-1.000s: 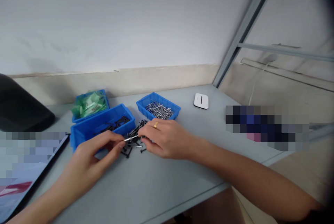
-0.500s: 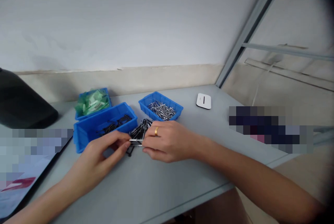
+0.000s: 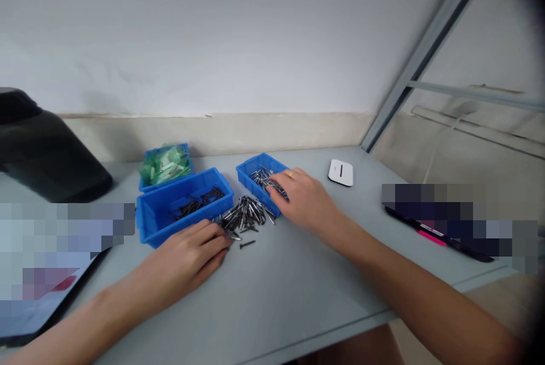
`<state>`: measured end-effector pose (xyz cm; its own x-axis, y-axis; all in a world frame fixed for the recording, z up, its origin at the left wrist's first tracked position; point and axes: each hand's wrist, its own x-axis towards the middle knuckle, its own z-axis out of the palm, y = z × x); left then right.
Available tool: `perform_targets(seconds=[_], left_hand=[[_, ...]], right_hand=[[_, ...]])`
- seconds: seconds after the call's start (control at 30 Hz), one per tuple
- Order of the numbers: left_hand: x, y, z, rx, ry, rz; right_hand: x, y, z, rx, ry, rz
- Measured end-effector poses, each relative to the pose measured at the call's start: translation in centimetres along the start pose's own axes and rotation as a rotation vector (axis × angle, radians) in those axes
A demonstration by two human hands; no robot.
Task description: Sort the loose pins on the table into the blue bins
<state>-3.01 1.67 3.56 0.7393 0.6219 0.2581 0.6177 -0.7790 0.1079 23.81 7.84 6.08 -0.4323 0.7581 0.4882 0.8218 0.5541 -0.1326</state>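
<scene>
Touching screw pile, left hand loosely open | right hand open over nail bin

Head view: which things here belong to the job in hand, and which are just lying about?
In use: left hand at the screw pile; right hand over the silver-screw bin; black-screw bin beside the pile.
Lying about: green-bag bin, white device, pen, black case.
</scene>
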Motion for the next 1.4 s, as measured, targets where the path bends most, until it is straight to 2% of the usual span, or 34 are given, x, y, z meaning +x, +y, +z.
perform_targets(seconds=[0.17, 0.27, 0.33, 0.47, 0.57, 0.73, 0.93, 1.07, 1.17, 1.4], left_hand=[[0.0, 0.2, 0.0, 0.088, 0.033, -0.036], [0.0, 0.4, -0.1, 0.087, 0.022, -0.052], [0.0, 0.4, -0.3, 0.086, 0.009, -0.054], [-0.1, 0.4, -0.3, 0.076, 0.011, -0.037], [-0.2, 0.3, 0.1, 0.066, 0.052, -0.024], [-0.3, 0.0, 0.4, 0.005, 0.1, -0.031], [-0.3, 1.0, -0.7, -0.274, 0.087, -0.147], [0.0, 1.7, -1.0, -0.381, 0.172, -0.197], [0.2, 1.7, -0.7, -0.433, 0.224, -0.236], [0.3, 1.7, -0.8, -0.451, 0.219, -0.306]], right_hand=[[0.1, 0.4, 0.1, 0.012, 0.049, 0.0], [0.1, 0.3, -0.1, 0.056, 0.049, -0.063], [-0.1, -0.2, -0.2, 0.114, 0.051, -0.174], [-0.8, -2.0, -0.1, 0.146, -0.033, -0.572], [-1.3, -3.1, 0.4, 0.128, -0.1, -0.7], [-1.5, -3.1, 0.9, 0.142, -0.157, -0.701], [-1.5, -3.1, 0.8, 0.152, -0.044, -0.652], [-1.6, -3.4, 1.1, 0.14, 0.019, -0.671], [-1.7, -3.5, 1.3, 0.139, 0.039, -0.682], [-1.8, -3.4, 1.2, 0.132, 0.044, -0.647]])
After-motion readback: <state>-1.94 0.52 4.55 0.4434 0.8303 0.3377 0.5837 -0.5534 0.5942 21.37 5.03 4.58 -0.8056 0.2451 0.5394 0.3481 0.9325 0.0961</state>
